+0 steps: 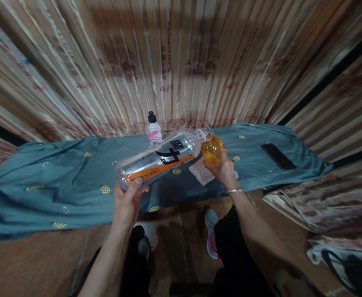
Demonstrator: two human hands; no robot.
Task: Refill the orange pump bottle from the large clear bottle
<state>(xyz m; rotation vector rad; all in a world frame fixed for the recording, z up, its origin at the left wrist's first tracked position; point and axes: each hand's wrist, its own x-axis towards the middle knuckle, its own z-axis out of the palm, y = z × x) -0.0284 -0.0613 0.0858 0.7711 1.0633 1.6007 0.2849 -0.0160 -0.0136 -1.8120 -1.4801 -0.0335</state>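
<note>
While tilted, bottle (159, 159) base in left grip (128, 202), neck meeting cup (211, 151).

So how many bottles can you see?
3: a big clear bottle tipped in the left hand, a small orange bottle in the right hand, and a pink-labelled bottle standing behind.

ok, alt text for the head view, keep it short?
Left hand holds a large clear bottle tipped on its side, its mouth against a small orange container held in the right hand, above a blue cloth. A small pump bottle, a phone and a pale folded cloth lie on it.
</note>
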